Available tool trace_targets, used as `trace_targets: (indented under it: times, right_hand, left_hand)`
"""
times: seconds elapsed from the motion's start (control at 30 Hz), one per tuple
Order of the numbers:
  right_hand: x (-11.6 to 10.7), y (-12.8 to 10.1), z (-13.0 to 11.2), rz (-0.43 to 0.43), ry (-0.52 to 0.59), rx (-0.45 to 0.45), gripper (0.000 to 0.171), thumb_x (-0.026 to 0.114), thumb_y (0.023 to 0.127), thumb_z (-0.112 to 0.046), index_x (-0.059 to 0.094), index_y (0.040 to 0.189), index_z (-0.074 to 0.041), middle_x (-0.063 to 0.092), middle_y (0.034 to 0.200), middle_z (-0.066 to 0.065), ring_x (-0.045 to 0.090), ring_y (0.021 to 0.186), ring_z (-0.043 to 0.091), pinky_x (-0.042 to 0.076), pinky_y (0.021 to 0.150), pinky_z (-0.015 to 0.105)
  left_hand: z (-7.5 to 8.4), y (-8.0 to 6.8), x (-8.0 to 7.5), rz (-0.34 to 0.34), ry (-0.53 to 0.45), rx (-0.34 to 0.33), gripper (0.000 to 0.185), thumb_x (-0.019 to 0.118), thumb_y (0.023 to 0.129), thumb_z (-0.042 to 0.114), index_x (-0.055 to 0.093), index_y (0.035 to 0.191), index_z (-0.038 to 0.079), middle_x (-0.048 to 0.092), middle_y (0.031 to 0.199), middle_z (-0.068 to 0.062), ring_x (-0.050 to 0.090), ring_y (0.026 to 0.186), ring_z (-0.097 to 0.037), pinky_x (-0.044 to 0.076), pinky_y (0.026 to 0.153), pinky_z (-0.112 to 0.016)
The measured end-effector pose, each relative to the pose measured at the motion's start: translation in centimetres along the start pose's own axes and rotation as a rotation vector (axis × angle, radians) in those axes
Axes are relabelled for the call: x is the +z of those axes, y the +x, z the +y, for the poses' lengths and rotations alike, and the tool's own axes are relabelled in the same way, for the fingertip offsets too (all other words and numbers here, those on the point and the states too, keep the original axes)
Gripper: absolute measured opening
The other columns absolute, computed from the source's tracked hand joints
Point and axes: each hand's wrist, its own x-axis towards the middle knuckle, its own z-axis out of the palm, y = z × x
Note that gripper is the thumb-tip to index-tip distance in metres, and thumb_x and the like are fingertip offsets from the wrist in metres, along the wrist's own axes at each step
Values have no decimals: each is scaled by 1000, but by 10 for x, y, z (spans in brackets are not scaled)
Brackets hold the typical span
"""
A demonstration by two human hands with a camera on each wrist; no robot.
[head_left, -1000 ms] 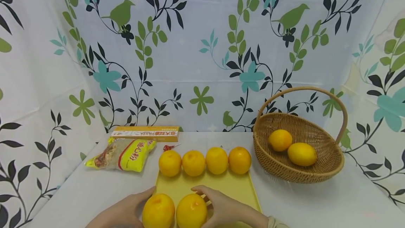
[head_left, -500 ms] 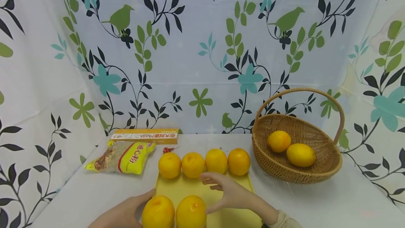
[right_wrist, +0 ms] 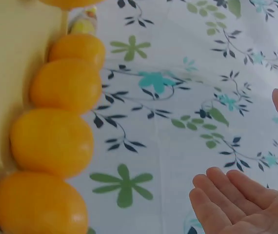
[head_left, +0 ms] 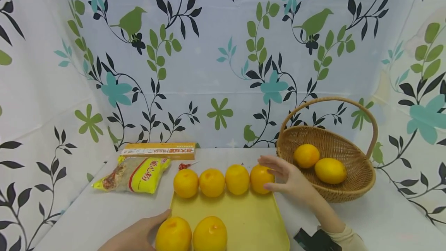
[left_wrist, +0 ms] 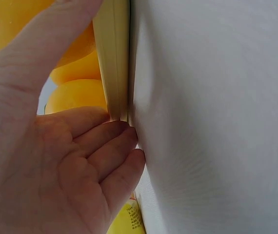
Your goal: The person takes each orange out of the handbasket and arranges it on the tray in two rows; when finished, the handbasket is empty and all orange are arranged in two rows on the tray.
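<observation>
Two large oranges stand at the front of a yellow tray (head_left: 256, 220). Beside the front-left orange (head_left: 173, 235) is my left hand (head_left: 137, 233). The left wrist view shows its fingertips (left_wrist: 129, 127) at the tray's outer wall (left_wrist: 113, 63), palm beside it, thumb raised near an orange. Right of it sits the other front orange (head_left: 210, 234). Across the tray's far edge runs a row of several oranges (head_left: 237, 179). My right hand (head_left: 292, 181) has its fingers spread and overlaps the rightmost one (head_left: 258, 179) in the head view; the right wrist view shows nothing in its palm (right_wrist: 248, 209).
A wicker basket (head_left: 353, 191) with a tall handle stands at the back right, holding an orange (head_left: 306, 155) and a yellower, lemon-like fruit (head_left: 330, 171). At the back left lie a yellow food bag (head_left: 134, 174) and a pasta box (head_left: 159, 150). Patterned cloth (head_left: 195, 61) hangs behind.
My right hand has let go of the front-right orange and moved away and right, to the far right end of the back row. The left hand has stayed beside the front-left orange.
</observation>
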Motion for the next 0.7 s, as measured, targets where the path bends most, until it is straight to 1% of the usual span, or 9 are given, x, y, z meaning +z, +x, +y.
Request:
trace_targets:
  times: [0.03,0.13,0.2,0.27,0.33,0.4,0.5,0.57,0.7]
  right_hand:
    - [-7,-1,-3,28,-11,8,56,60,69,-7,33,117,-4,38,114,12,35,104,24,30,85,31]
    - [-30,-4,-7,113,-74,39,52,60,70,-9,35,116,-4,38,114,12,34,104,23,30,85,28]
    - [-46,-5,-8,169,-155,58,50,60,70,-12,37,114,-5,39,113,9,35,103,19,32,83,25]
    - [-62,-5,-13,222,-241,89,49,60,70,-15,38,112,-5,40,111,8,37,101,18,34,81,24]
    - [-79,-4,-20,258,-310,129,49,60,70,-18,38,112,-6,40,111,8,38,100,19,36,80,24]
    - [-96,-2,-27,288,-378,189,49,58,71,-22,37,113,-7,40,112,7,39,99,19,37,79,28]
    - [-124,4,-27,332,-477,226,51,56,72,-27,36,114,-8,40,113,8,39,99,22,37,78,34]
    - [-139,9,-21,381,-557,233,52,57,71,-30,37,114,-8,41,111,9,39,98,23,36,77,39]
    - [-164,17,0,433,-748,216,60,59,67,-36,39,112,-2,41,109,16,37,97,32,32,77,48]
  left_hand:
    - [0,-1,1,4,-2,-6,87,65,47,51,29,122,24,37,117,-2,37,98,-30,29,69,-58]
    - [1,-2,1,3,0,-11,89,65,47,51,28,122,22,37,117,-4,36,98,-31,29,68,-58]
    - [1,-2,1,3,-1,-12,90,65,47,51,28,123,22,37,117,-4,36,98,-31,29,67,-58]
    - [1,-2,0,1,4,-13,92,65,46,51,27,123,18,36,117,-7,36,98,-32,29,68,-59]
    - [1,-1,1,2,0,-13,92,65,46,51,28,123,19,36,117,-7,36,98,-32,29,68,-58]
    - [1,-1,1,8,5,-19,92,66,45,51,28,123,19,37,117,-6,37,97,-32,29,68,-58]
    - [2,-2,0,14,11,-30,93,66,44,51,28,123,19,37,117,-7,36,97,-32,28,68,-59]
    - [2,-2,-1,17,17,-34,94,66,44,51,28,123,19,37,117,-8,36,97,-33,28,67,-59]
    - [1,-1,-2,16,15,-26,93,66,45,50,27,124,18,36,117,-8,36,97,-33,28,67,-59]
